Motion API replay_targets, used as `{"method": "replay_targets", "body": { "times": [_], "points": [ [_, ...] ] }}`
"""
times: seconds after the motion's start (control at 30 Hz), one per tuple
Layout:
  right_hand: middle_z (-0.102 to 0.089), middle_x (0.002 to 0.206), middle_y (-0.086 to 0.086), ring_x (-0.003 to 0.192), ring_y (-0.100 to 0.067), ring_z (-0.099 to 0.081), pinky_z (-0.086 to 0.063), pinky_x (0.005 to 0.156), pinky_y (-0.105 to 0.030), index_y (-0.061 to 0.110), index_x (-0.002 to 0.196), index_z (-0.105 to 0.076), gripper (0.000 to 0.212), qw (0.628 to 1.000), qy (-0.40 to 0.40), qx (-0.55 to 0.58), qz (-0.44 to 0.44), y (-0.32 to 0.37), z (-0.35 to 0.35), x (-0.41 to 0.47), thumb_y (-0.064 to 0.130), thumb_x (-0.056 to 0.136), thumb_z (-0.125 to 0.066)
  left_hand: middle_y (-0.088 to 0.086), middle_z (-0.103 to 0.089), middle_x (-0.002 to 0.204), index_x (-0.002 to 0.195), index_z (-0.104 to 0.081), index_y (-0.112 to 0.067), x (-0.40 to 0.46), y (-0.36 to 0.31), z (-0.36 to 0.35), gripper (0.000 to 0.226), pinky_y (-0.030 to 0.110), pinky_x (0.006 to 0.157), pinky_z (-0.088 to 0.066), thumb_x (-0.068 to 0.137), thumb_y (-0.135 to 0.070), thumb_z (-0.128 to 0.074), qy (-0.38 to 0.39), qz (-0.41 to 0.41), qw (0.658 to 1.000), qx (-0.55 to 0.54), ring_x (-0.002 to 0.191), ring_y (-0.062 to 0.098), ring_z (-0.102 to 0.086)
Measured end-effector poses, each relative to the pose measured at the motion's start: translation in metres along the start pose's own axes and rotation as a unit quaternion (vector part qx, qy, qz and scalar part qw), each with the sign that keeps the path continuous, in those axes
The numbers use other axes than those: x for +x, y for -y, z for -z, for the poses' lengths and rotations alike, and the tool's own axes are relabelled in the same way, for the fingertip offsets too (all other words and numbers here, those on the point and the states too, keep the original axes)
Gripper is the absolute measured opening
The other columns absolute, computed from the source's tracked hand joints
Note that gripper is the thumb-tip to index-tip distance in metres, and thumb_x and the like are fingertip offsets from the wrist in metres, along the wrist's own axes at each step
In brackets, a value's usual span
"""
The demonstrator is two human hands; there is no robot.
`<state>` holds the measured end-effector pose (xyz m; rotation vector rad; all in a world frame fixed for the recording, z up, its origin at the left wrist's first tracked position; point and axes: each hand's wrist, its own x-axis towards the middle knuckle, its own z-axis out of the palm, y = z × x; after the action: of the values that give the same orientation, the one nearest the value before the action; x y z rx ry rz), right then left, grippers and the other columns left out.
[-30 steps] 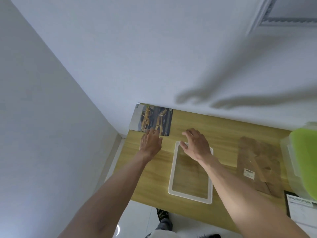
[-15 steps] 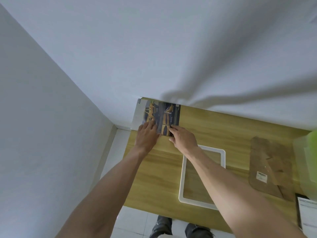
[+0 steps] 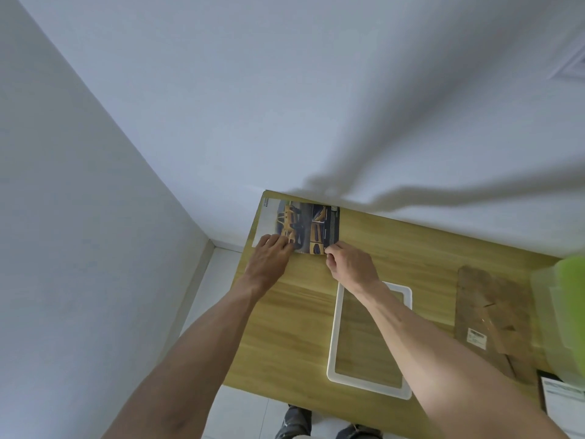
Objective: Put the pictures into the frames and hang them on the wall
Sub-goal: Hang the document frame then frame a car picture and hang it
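A printed picture (image 3: 304,221) with yellow and dark blue images lies flat at the far left corner of the wooden table (image 3: 300,312), against the wall. My left hand (image 3: 270,259) rests on its near left edge with the fingers laid flat. My right hand (image 3: 349,264) pinches the picture's near right corner with curled fingers. A white empty frame (image 3: 335,337) lies on the table below my right forearm, which crosses its top edge. A brown backing board (image 3: 493,315) with a small white label lies to the right of the frame.
A clear plastic box with a green lid (image 3: 569,315) stands at the right edge. A white printed sheet (image 3: 563,397) lies at the near right corner. White walls meet behind the table and at the left. Pale floor tiles (image 3: 218,270) show left of the table.
My right hand left the white frame and moved up and left to the picture's near right corner. My left hand stayed at the picture's near edge. The view shifted left.
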<state>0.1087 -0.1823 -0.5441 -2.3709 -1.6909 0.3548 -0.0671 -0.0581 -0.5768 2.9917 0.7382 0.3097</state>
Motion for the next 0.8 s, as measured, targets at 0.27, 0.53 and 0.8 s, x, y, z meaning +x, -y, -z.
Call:
{"method": "replay_targets", "body": {
  "times": [0.27,0.53,0.8],
  "points": [
    [-0.073,0.094,-0.004,0.084,-0.026,-0.07,-0.053,0.079,-0.038,0.011,0.101,-0.074,0.028,0.995,-0.074,-0.019,0.069,-0.007,0.016,-0.01,0.018,0.075,-0.082,0.005,-0.07,0.097,0.1,-0.069,-0.012,0.006,-0.029,0.025,0.029,0.035,0.078,-0.049,0.074,0.001,-0.072,-0.036,-0.002,0.999,-0.035,0.087,0.026,-0.064],
    [-0.068,0.081,0.0,0.065,-0.027,-0.062,-0.041,0.055,-0.027,0.01,0.092,-0.068,0.004,0.977,-0.174,0.093,0.081,-0.018,0.06,-0.034,0.006,0.09,-0.067,-0.001,-0.071,0.093,0.101,-0.072,-0.013,0.018,-0.053,0.08,0.024,0.034,0.082,-0.05,0.085,-0.031,-0.067,-0.114,0.095,0.983,-0.108,0.089,0.023,-0.067],
    [-0.069,0.083,-0.004,0.072,-0.021,-0.063,-0.046,0.055,-0.03,0.011,0.094,-0.062,0.007,0.935,-0.14,0.32,-0.061,-0.075,0.112,-0.087,0.014,0.097,-0.057,-0.009,-0.07,0.101,0.114,-0.069,-0.018,0.038,-0.095,0.118,0.042,0.006,0.068,-0.041,0.075,-0.026,-0.084,-0.043,0.243,0.886,-0.394,0.085,0.001,-0.061]
  ]
}}
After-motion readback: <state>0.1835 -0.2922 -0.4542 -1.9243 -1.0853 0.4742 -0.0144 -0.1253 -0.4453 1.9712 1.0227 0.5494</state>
